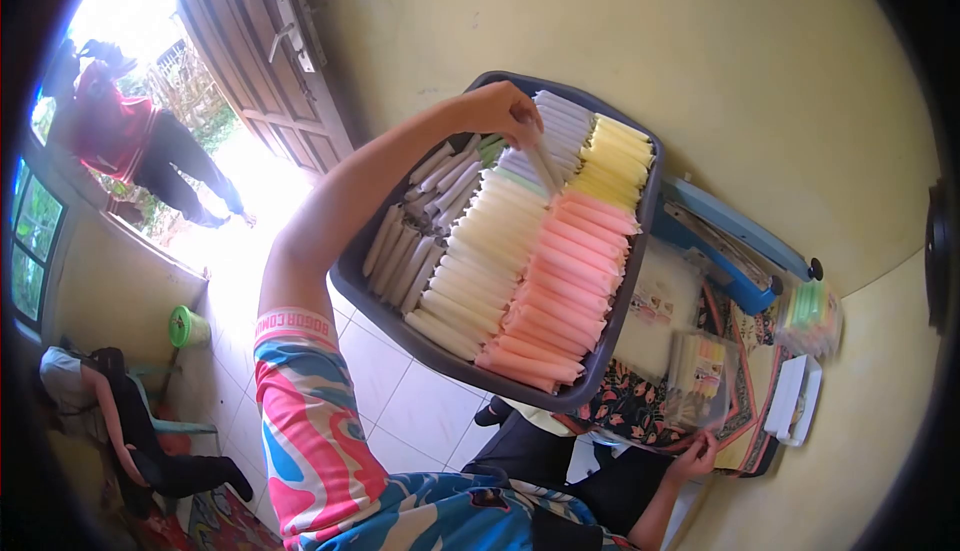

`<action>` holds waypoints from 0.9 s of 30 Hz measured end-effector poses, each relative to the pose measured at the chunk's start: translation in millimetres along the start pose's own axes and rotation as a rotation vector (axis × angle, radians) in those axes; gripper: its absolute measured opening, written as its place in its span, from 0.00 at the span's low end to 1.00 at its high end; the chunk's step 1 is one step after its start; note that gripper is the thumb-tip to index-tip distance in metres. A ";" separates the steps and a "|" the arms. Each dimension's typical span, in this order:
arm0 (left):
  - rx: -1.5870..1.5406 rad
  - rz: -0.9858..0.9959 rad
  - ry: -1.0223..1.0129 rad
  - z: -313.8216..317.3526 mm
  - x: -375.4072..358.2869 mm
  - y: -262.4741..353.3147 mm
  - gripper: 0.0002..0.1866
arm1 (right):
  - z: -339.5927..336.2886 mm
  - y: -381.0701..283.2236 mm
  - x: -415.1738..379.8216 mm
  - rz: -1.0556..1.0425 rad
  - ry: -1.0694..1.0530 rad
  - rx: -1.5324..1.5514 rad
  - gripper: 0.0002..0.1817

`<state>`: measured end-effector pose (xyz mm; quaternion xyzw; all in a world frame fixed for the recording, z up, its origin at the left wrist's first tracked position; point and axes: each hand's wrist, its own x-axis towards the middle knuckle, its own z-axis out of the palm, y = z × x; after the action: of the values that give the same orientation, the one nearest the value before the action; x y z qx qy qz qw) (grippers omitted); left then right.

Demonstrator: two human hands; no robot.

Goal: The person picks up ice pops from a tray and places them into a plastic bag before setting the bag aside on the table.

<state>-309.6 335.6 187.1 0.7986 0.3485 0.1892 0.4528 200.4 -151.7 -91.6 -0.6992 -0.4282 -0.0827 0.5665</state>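
Note:
My left hand (510, 111) is over the upper part of a dark tub (392, 329), its fingers closed on a pale wrapped stick (540, 159). The tub holds rows of wrapped sticks: white (485, 251), pink (570, 281), yellow (615, 161), pale purple (565, 126) and a looser grey group (405, 256). At the lower right, my right hand (695, 456) pinches the lower corner of a clear plastic pack (697, 376), which has several coloured sticks inside and lies on a patterned cloth (630, 401).
A blue sealing device (725, 251) stands right of the tub, near clear plastic bags (650, 296), a filled pack (810, 316) and a white tray (793, 401). One person (150, 136) is by the open door (250, 41); another (120, 431) sits lower left, near a green-lidded bucket (188, 328).

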 end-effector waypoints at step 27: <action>0.685 -0.154 -0.042 31.2 -16.8 3.5 0.24 | 1.3 -12.9 -2.1 -0.058 -0.036 -0.044 0.06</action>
<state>-300.5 303.7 174.1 0.8793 0.4413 0.0100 0.1786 189.7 -151.8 -84.0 -0.7001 -0.4564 -0.0958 0.5407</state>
